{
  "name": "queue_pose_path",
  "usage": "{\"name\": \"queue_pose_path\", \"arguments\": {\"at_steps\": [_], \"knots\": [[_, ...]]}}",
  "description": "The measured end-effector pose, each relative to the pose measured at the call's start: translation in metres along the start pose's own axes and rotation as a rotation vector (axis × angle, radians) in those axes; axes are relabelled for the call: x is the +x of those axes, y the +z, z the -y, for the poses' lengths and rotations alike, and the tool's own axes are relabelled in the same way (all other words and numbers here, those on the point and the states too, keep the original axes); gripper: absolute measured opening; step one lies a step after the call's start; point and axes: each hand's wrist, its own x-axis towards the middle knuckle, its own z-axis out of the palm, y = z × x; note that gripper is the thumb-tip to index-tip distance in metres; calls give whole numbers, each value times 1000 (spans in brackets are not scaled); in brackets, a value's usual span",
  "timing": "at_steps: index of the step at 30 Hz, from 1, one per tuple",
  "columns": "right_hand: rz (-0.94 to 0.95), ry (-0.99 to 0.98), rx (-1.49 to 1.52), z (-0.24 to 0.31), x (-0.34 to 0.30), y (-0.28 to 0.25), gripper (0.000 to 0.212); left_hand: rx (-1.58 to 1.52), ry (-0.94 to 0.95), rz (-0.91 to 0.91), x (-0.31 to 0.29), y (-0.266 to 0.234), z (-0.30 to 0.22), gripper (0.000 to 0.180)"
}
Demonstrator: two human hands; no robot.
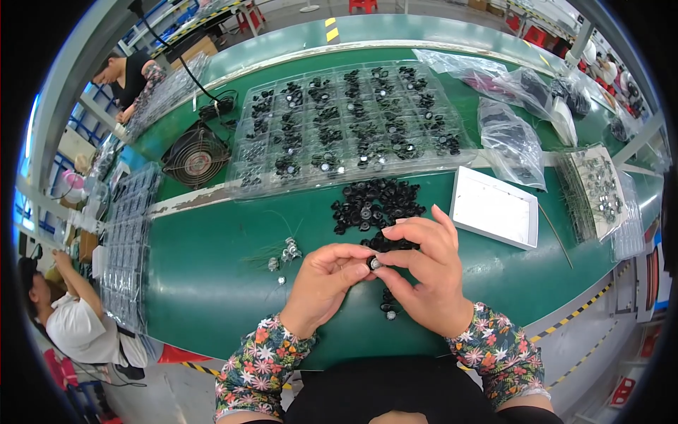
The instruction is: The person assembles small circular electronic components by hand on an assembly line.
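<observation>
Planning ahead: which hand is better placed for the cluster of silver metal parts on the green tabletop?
Likely the left hand: that cluster lies closer to it than to the right hand, though both hold one round, black, silver-faced piece.

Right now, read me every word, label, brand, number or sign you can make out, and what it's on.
No readable words, brands or numbers.
Black fan: any hub marking is too small to read.
Small held part: too small to tell.
White tray: no readable lettering.
</observation>
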Motion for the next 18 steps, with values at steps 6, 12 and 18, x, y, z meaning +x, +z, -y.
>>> {"name": "queue_pose_path", "arguments": {"at_steps": [6, 12, 18], "knots": [[7, -7, -3, 0, 1, 0, 20, -8, 3, 7, 1, 0, -1, 19], [5, -41, -37, 1, 1, 0, 21, 32, 1, -10, 0, 1, -2, 19], [18, -75, -61, 3, 2, -3, 20, 53, -7, -26, 0, 1, -2, 20]]}}
